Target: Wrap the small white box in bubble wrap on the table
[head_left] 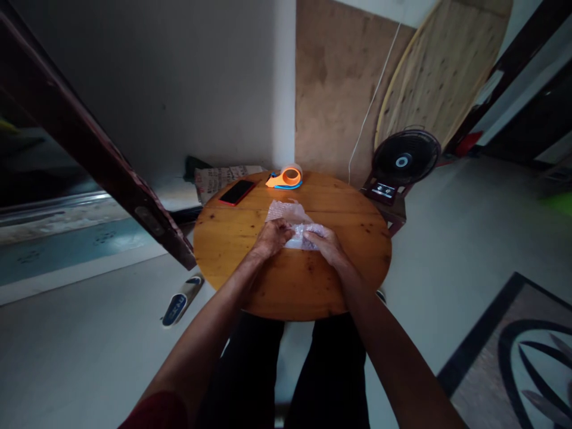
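Observation:
A sheet of bubble wrap (pixel 288 210) lies near the middle of the round wooden table (pixel 232 256), its near part folded over. My left hand (pixel 272 236) grips the left side of the fold with curled fingers. On the right side, my right hand (pixel 325 243) pinches the same bubble wrap, thumb on top. Whatever may lie inside the fold is hidden. Beyond the sheet stands an orange and blue tape dispenser (pixel 286 178) holding a roll of clear tape.
A phone with a red edge (pixel 236 192) lies at the table's far left. Behind the right edge, a dark fan (pixel 404 158) stands on a small stool. A wall backs the table, and a sandal (pixel 182 301) is on the floor at left.

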Available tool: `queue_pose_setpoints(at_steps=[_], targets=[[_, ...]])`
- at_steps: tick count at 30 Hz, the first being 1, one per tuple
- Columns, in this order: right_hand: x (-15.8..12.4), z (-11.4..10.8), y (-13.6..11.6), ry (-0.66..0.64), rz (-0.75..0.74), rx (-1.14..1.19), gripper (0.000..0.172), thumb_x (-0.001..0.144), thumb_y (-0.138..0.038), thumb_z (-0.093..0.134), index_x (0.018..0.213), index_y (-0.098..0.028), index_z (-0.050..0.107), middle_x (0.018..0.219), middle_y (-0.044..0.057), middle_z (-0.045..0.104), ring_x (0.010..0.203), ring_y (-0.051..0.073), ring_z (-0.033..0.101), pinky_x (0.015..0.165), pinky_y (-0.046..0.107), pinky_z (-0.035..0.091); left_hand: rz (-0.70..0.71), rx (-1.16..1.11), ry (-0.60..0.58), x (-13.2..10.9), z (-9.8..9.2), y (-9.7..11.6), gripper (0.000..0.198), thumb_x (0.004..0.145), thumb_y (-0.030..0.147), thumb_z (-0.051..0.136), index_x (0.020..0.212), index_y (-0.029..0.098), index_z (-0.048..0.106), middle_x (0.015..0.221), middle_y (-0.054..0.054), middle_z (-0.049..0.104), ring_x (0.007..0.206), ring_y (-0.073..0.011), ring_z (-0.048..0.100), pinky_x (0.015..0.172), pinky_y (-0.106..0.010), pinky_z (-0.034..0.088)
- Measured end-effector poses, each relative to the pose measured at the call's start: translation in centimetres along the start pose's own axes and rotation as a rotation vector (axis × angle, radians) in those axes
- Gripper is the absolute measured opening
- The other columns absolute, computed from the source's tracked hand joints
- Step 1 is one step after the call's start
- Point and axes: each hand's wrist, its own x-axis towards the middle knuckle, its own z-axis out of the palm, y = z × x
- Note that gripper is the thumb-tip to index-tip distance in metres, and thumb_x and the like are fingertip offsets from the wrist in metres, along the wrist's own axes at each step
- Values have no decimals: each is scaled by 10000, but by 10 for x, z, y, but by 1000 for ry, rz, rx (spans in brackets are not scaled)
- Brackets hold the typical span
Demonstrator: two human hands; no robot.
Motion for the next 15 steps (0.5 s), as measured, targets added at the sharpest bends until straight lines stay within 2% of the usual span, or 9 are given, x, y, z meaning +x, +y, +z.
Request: queue_pose_setpoints(at_steps=[8, 15], targets=[[-3, -1, -4, 17, 40, 16, 295, 608, -407, 755, 777, -173, 693, 706, -1, 675, 633, 145, 590, 620, 272, 458, 39, -266, -59, -7, -1, -3, 171, 683, 289, 655, 661, 130, 594, 625, 24, 544, 537, -70, 424, 517, -202, 340], [-7, 1, -10, 43, 69, -2, 262, 635, -399, 721, 719, -165, 638, 629, -30, 599, 558, 109, 518, 552, 241, 392, 8, -364, -59, -12, 0, -1, 178, 647, 267, 691, 611, 137, 575, 607, 31, 550, 526, -65, 423, 516, -199, 340]])
